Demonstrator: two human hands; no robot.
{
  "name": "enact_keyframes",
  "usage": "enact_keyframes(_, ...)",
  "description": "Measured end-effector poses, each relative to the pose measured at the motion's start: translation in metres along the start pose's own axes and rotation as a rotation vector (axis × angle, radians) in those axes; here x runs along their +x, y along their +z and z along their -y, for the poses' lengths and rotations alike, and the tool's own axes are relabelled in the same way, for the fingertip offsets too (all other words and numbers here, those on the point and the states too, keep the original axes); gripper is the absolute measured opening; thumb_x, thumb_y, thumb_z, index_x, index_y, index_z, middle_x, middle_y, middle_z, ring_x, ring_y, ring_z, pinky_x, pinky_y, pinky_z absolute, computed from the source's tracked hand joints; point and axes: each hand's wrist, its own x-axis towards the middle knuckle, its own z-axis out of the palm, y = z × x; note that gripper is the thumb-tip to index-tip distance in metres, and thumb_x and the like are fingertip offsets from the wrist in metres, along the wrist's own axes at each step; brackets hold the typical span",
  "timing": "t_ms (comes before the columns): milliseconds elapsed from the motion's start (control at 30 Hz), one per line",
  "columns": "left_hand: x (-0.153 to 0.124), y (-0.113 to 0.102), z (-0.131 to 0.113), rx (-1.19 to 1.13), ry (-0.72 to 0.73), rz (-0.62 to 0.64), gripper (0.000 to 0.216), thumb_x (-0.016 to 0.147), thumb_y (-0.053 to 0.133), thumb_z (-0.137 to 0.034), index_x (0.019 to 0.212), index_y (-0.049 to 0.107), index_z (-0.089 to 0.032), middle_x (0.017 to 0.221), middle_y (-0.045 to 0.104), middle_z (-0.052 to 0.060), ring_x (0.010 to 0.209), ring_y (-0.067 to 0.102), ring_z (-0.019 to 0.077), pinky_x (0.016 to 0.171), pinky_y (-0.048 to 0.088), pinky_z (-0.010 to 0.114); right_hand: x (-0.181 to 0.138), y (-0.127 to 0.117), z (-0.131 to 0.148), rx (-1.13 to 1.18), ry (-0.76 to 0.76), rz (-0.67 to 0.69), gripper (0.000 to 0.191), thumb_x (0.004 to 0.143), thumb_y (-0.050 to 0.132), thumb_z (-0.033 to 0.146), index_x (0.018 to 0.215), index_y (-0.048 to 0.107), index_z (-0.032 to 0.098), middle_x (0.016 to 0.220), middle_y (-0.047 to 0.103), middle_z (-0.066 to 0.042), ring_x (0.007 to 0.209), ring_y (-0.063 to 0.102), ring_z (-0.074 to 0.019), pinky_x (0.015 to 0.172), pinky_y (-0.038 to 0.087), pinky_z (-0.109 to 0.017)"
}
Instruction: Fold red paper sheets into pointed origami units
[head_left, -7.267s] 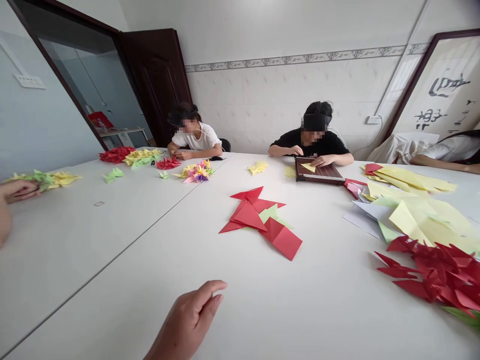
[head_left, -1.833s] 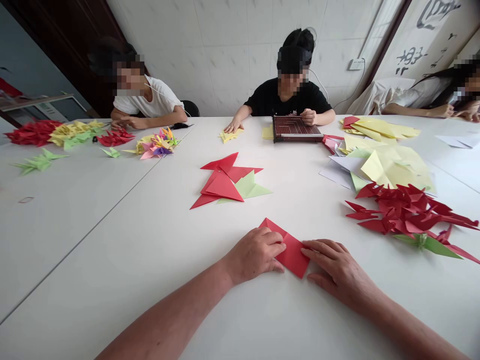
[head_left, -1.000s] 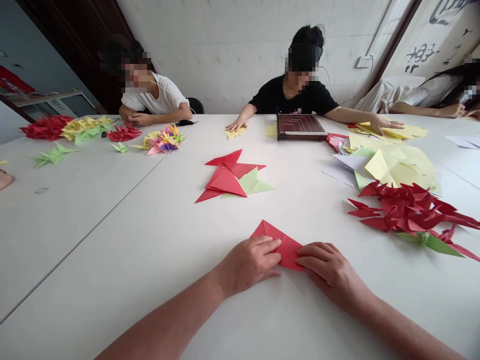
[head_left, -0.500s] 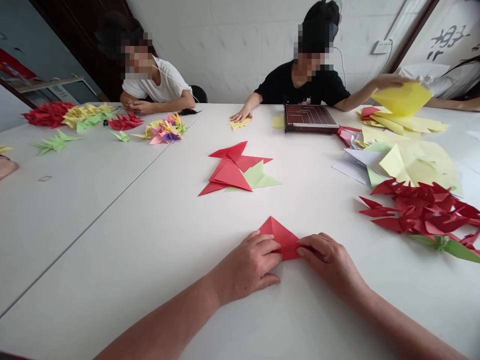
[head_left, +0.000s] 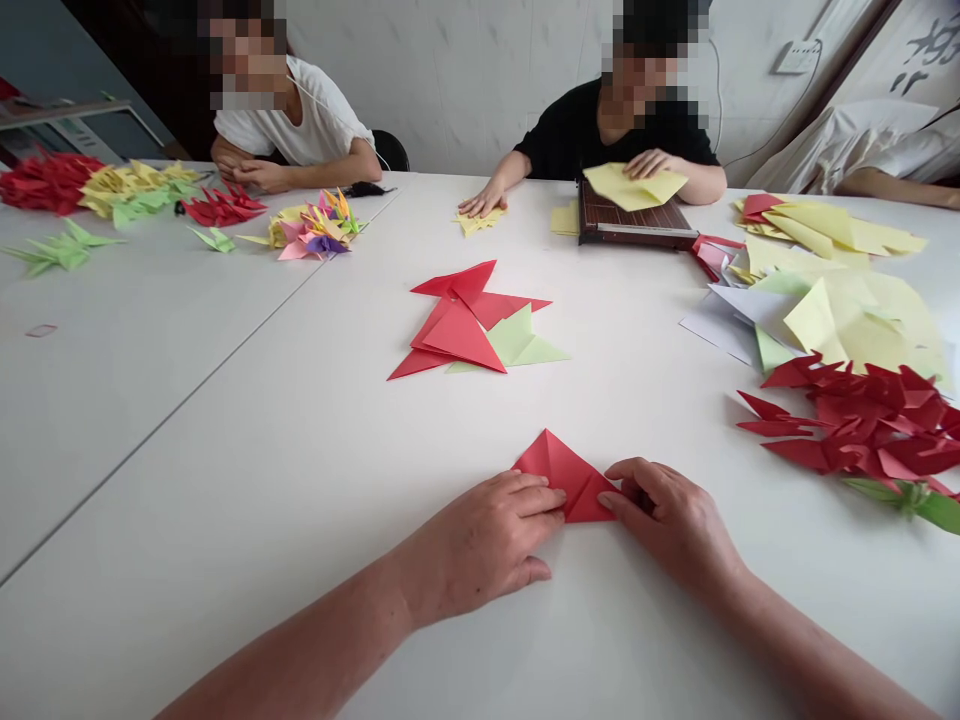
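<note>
A folded red paper point(head_left: 559, 463) with its point facing away lies on the white table in front of me, a crease showing on its right half. My left hand point(head_left: 495, 540) rests flat on the paper's left part, fingers stretched out over it, so that side is hidden. At the right corner, my right hand point(head_left: 671, 515) pinches the paper's edge between thumb and forefinger. Just beyond are several folded red paper pieces point(head_left: 459, 335), overlapping a light green folded paper point(head_left: 525, 342).
A heap of red folded papers point(head_left: 862, 420) lies at the right, with loose yellow sheets point(head_left: 885, 300) behind it. Across the table, a person in black holds a yellow sheet point(head_left: 634, 187) over a paper trimmer point(head_left: 637, 228). Colourful paper cranes point(head_left: 322, 228) lie at the far left.
The crease on the red paper's right half shows now, and its right corner reaches further out. The co-worker's yellow sheet has moved left onto the trimmer. My view has shifted slightly.
</note>
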Motion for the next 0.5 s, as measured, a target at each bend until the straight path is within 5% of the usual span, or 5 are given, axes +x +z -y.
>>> enact_keyframes(200, -0.0031, 0.0035, 0.0008, -0.011, -0.007, -0.02, 0.03, 0.083, 0.066, -0.031, 0.11, 0.062, -0.017, 0.125, 0.061, 0.008, 0.118, 0.054, 0.0229, 0.105, 0.042, 0.039, 0.0003, 0.0015, -0.0002, -0.022, -0.03, -0.022, 0.008, 0.086, 0.053, 0.03, 0.081, 0.056, 0.024, 0.06, 0.057, 0.004, 0.056, 0.055, -0.0129, 0.052, 0.04, -0.024)
enact_keyframes(367, -0.0017, 0.0058, -0.0033, 0.08, 0.005, 0.005, 0.065, 0.079, 0.07, -0.038, 0.136, 0.044, -0.02, 0.123, 0.059, 0.009, 0.114, 0.053, 0.0234, 0.102, 0.043, 0.04, 0.0005, 0.0014, 0.0001, -0.012, -0.032, -0.038, 0.009, 0.086, 0.053, 0.031, 0.081, 0.057, 0.024, 0.06, 0.058, 0.004, 0.056, 0.056, -0.0129, 0.052, 0.041, -0.024)
enact_keyframes(500, 0.0005, 0.01, -0.0083, 0.129, -0.027, 0.026, 0.074, 0.075, 0.07, -0.049, 0.138, 0.043, -0.022, 0.117, 0.059, 0.008, 0.112, 0.051, 0.0257, 0.1, 0.042, 0.041, 0.0004, 0.0018, -0.0003, -0.014, -0.032, -0.04, 0.009, 0.086, 0.052, 0.03, 0.081, 0.056, 0.023, 0.06, 0.058, 0.004, 0.056, 0.055, -0.0129, 0.052, 0.041, -0.024)
